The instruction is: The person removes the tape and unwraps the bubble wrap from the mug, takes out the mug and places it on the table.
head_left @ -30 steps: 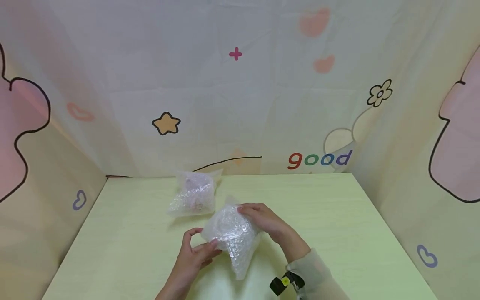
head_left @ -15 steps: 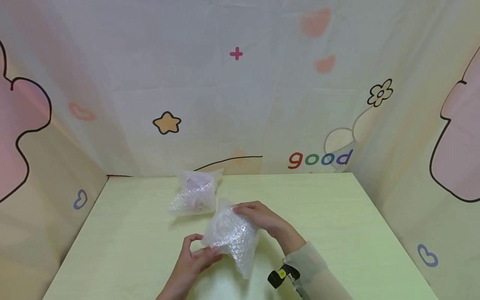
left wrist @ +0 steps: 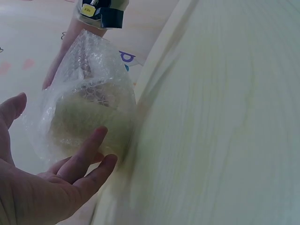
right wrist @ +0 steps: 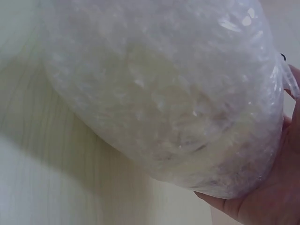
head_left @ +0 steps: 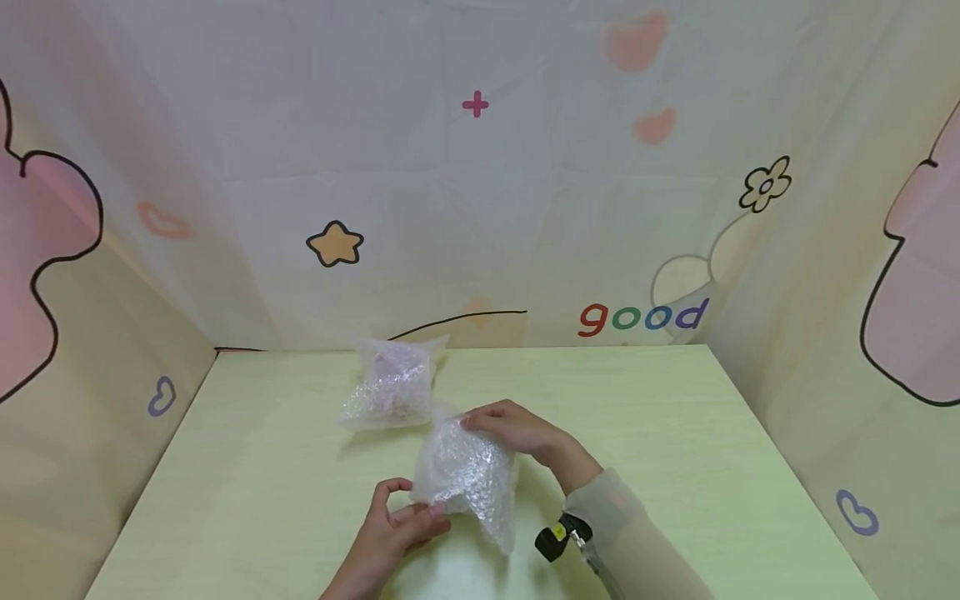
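A bubble-wrap package [head_left: 468, 475], cloudy and shiny, is held tilted over the table, a loose corner hanging toward the front. Something pale greenish shows dimly through the wrap in the left wrist view. My right hand [head_left: 517, 429] grips its upper right side, thumb on the near face and the other fingers mostly hidden. My left hand [head_left: 393, 525] is at its lower left. In the left wrist view the fingers [left wrist: 86, 157] lie fairly straight against the package, with the thumb apart. Behind it lies a second bubble-wrap package [head_left: 397, 383], faintly pinkish inside.
The pale wood-grain table [head_left: 637, 400] is walled in by a patterned cloth [head_left: 420, 167] at the back and sides. A small black device with a yellow mark [head_left: 555, 537] is strapped at my right wrist, by the light sleeve [head_left: 630, 533].
The held package has turned a little, its hanging corner swinging right. My right hand has shifted slightly left, and my left hand slightly down and right. The second package stays put.
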Available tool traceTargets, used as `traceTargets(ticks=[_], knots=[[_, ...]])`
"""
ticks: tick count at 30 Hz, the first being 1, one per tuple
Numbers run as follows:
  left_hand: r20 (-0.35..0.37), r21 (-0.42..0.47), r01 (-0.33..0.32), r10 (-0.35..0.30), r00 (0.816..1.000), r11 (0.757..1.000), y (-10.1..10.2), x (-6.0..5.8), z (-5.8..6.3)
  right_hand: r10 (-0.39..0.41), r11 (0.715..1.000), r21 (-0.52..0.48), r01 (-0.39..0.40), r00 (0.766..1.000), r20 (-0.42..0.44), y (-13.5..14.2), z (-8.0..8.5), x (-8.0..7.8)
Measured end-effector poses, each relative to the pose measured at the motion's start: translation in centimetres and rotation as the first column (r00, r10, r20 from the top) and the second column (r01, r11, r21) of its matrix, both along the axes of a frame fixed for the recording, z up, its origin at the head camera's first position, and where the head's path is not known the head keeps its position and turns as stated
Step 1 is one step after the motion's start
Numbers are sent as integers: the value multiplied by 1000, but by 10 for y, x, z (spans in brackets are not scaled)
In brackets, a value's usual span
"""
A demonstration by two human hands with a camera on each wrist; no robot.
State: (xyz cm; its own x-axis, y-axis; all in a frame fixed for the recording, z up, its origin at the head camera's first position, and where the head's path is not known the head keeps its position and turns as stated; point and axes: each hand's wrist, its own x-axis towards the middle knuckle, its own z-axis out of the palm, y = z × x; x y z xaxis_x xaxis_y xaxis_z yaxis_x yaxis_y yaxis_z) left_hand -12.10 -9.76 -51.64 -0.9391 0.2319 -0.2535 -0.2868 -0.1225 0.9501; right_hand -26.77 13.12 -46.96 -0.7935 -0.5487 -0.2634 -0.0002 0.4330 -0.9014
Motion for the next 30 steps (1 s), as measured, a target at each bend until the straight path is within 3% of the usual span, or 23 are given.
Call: traceTargets(ticks=[5,12,22,30], knots=[[3,-2,24,-24,1000,1000,-1,1,-3,28,999,42,-27,999,-27,-1,-3,-9],[4,-13,98,-98,995,995,-1,1,-5,64,998,28,-64,998,4,1,-8,-20],[-10,-12,167,-167,986,986,-1,2,1,24,999,-26,-22,996,82,3,-18,-26],[18,-34,187,-186,982,982,0,2,3,21,999,-41,-16,994,110,4,-24,-28]])
